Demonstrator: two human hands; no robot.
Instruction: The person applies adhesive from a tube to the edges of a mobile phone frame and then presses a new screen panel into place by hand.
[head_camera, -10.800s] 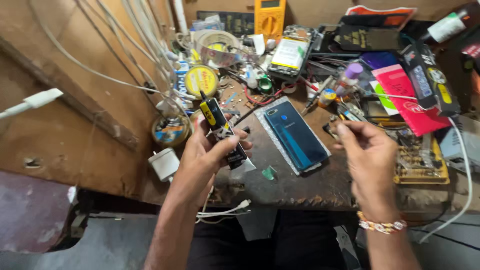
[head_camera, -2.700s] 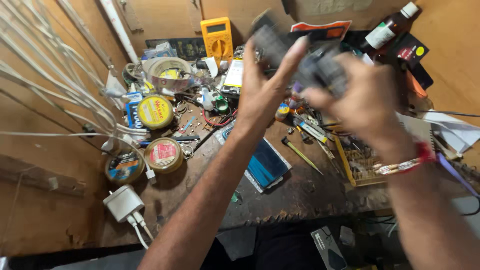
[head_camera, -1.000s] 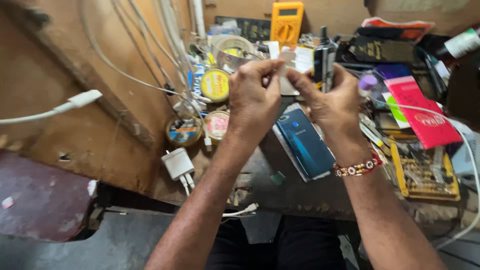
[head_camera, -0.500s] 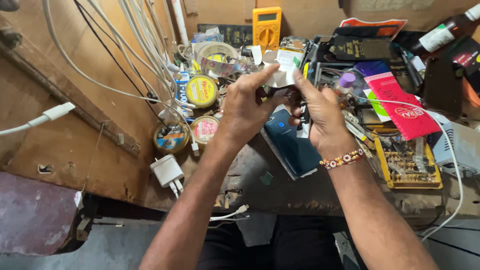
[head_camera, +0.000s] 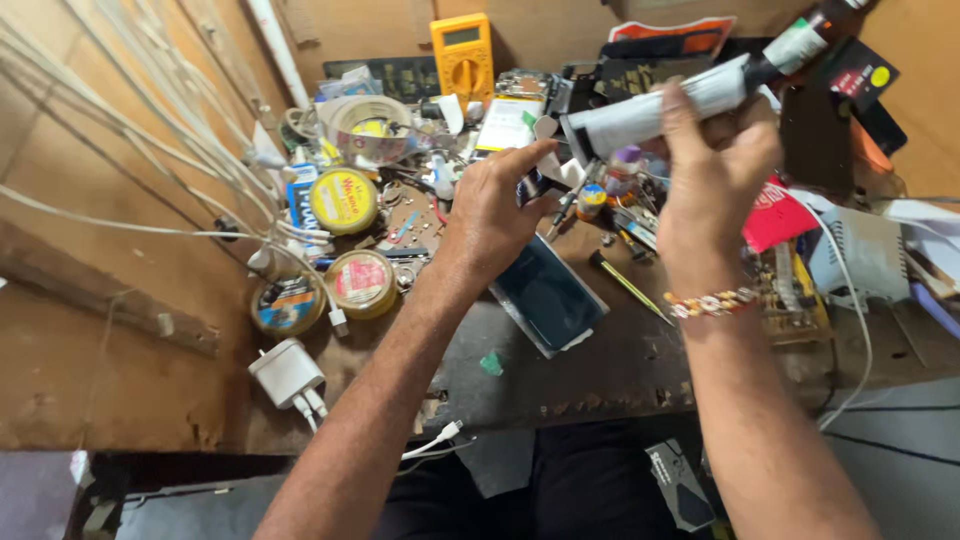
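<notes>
Right hand (head_camera: 715, 175), upper right of frame: raised above the counter (head_camera: 600, 370), fingers wrapped around a grey-white tube (head_camera: 655, 105) with a dark cap end pointing toward upper right. Grip is closed on the tube, tube lies tilted, lower end toward frame centre. Beaded bracelet (head_camera: 712, 302) on that wrist.

Left hand (head_camera: 495, 215), centre of frame: fingers stretched toward the tube's lower end, index fingertip just beside it. Whether it touches the tube I cannot tell. Grip is loose and half open, thumb and fingers apart; a small dark part sits under the fingers, too hidden to say if it is pinched.

Below the left hand: a dark blue phone (head_camera: 548, 297) flat on the counter, screen side up, angled, apart from both hands. A slim screwdriver (head_camera: 628, 284) lies just right of it.

Left of centre: three round tins, a yellow-lidded tin (head_camera: 343, 200), a red-labelled tin (head_camera: 362, 283) and a blue-labelled tin (head_camera: 288, 304), close together. White charger plug (head_camera: 288, 375) at lower left near the counter edge, white cables (head_camera: 130, 150) draped over the wooden wall at upper left.

Top centre: yellow multimeter (head_camera: 462, 55) standing against the back wall. Tape roll (head_camera: 370, 125) left of it. Red card (head_camera: 778, 215) and a circuit board (head_camera: 800, 300) at right, partly behind the right wrist. Small green scrap (head_camera: 491, 363) on the counter near the front edge.
</notes>
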